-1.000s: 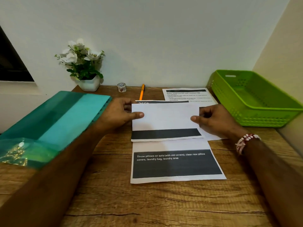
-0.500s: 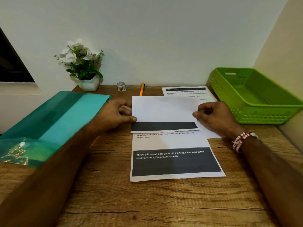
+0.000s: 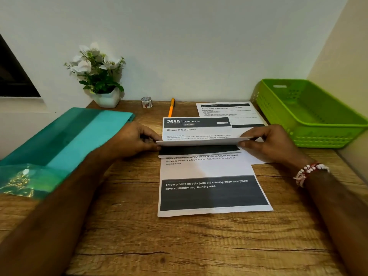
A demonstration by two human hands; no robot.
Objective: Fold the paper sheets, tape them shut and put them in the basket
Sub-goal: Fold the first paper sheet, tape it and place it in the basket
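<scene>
The left hand (image 3: 131,140) and right hand (image 3: 270,144) each pinch an end of the folded sheet (image 3: 199,142), left of the basket (image 3: 310,136); the fingers (image 3: 258,134) should square its edges before creasing.

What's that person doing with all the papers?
A person is folding paper. The left hand and the right hand each pinch one end of a paper sheet, holding it over another printed sheet that lies flat on the wooden table. The held sheet is bent over partway and not yet taped. The tape roll sits at the back of the table, and the green basket stands on the right.
</scene>
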